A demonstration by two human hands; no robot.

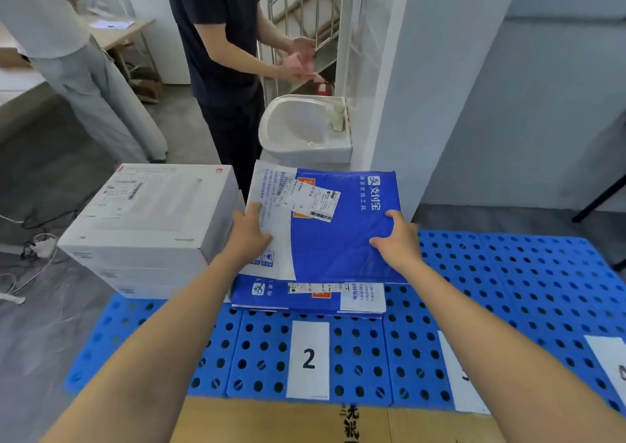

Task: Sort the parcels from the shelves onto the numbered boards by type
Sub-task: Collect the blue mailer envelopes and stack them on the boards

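A blue and white mailer bag (pixel 335 239) with shipping labels is held flat over the blue perforated board (pixel 355 351) marked with a white "2" label (pixel 308 358). My left hand (pixel 249 234) grips the mailer's white left end, thumb on top. My right hand (pixel 398 239) grips its blue right edge. Under it lies a stack of similar blue mailers (pixel 308 298) on board 2. A stack of white boxes (pixel 149 222) stands on the board to the left.
More blue boards (pixel 528 283) with white labels stretch to the right. A cardboard edge (pixel 288 422) lies at the bottom. A white sink (pixel 305 127), a pillar and two standing persons are behind the boards. Cables lie on the grey floor at left.
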